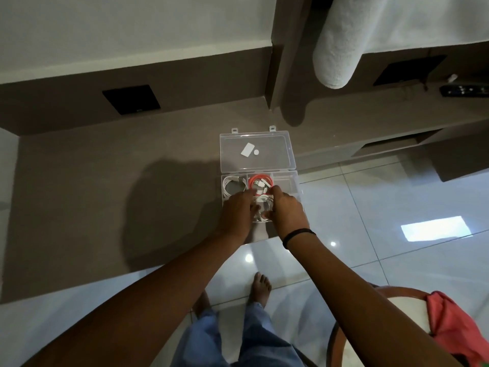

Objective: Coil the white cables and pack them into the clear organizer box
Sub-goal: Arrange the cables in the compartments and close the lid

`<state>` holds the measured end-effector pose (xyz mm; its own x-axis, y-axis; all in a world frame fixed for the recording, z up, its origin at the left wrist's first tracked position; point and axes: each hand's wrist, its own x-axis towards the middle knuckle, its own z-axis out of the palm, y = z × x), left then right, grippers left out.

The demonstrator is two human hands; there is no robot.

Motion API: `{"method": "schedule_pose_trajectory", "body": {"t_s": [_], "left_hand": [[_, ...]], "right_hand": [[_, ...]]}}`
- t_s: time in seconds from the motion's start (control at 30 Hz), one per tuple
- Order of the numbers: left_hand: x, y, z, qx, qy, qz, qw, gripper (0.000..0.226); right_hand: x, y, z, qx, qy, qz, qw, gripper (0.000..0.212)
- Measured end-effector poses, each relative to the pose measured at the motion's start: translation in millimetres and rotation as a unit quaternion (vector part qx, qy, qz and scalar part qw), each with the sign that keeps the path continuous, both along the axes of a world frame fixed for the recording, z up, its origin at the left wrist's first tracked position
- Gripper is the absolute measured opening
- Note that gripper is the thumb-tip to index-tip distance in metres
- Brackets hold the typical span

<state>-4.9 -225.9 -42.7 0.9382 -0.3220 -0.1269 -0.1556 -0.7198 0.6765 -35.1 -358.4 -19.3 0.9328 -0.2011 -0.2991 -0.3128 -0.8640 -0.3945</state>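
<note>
The clear organizer box (289,181) lies open on the brown counter, its lid (264,147) folded back with a white sticker on it. A coiled white cable (230,185) fills the far left compartment, and a red cable coil (260,181) sits in the far middle one. My left hand (238,210) and my right hand (287,207) both press down over the near middle compartment, fingers closed on a white cable (264,201) that shows between them. The far right compartment looks empty.
The box sits at the counter's right edge (301,170), above the glossy tiled floor. A rolled white towel (341,49) hangs at the back. A remote (463,90) lies far right. A chair with a pink cloth (455,321) stands at my right.
</note>
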Motion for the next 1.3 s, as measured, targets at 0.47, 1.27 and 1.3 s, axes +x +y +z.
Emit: {"method": "schedule_pose_trajectory", "body": {"t_s": [0.47, 1.27, 1.3], "left_hand": [[0, 31, 1, 0.210, -0.177, -0.135, 0.952, 0.041], [18, 19, -12, 0.210, -0.120, -0.073, 0.967, 0.041], [17, 18, -13, 0.210, -0.124, -0.069, 0.967, 0.039]], "right_hand": [[-9, -8, -5, -0.008, -0.038, 0.026, 0.999, 0.033], [1, -24, -14, 0.032, 0.059, 0.009, 0.998, 0.032], [0, -21, -17, 0.021, 0.050, 0.017, 0.998, 0.030]]}}
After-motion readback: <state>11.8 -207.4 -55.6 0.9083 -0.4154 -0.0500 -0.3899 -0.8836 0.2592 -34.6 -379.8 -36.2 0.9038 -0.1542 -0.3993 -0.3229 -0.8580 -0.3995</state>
